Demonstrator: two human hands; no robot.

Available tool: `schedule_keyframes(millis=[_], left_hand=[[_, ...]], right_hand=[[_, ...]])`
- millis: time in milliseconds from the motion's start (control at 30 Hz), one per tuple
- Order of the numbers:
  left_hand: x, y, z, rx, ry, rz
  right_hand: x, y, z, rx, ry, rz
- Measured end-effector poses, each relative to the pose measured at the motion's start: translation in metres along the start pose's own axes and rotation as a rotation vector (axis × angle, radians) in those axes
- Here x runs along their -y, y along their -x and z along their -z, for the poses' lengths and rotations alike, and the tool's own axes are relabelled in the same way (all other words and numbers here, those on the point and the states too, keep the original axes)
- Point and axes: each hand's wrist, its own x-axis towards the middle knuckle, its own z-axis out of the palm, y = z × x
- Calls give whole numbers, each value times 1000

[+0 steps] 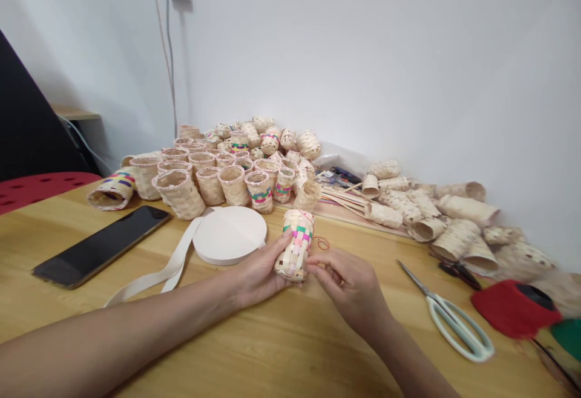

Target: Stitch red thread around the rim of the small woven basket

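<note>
A small woven straw basket (296, 243) with coloured bands lies on its side above the wooden table (281, 349). My left hand (258, 271) wraps around its left side, thumb along the top. At the basket's lower right end my right hand (349, 286) has its fingers curled and pinched together, touching the base. A thin red loop (322, 243) lies on the table just right of the basket.
Several woven baskets (227, 168) crowd the back of the table, with longer woven tubes (436, 216) at the right. A roll of white tape (229, 234), a black phone (102, 245), scissors (449, 313), a red object (515, 307) and a red stool (40, 185) are around.
</note>
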Motion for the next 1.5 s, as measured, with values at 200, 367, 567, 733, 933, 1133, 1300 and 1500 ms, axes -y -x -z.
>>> schedule_keyframes(millis=[200, 367, 567, 733, 933, 1133, 1300, 1500], left_hand=[[0, 5, 1, -50, -239, -83], [-5, 10, -3, -8, -698, -221], [-8, 12, -4, -191, -1269, -394], [-8, 13, 2, -241, -1547, -549], [-29, 16, 1, -167, -1688, -903], [-52, 22, -14, 213, -1735, -1144], [-51, 19, -15, 327, -1788, -979], [-42, 17, -9, 54, -1839, -1079]], right_hand=[[-13, -5, 4, -222, -225, -498], [-12, -7, 10, -248, -334, -458], [-6, -5, 15, -98, -275, -287], [-6, -6, 17, -45, -249, -237], [-13, -6, 24, -20, -240, -103], [-14, -6, 22, 41, -236, -19], [-15, -6, 22, 65, -226, 14], [-10, -5, 24, 42, -116, -245]])
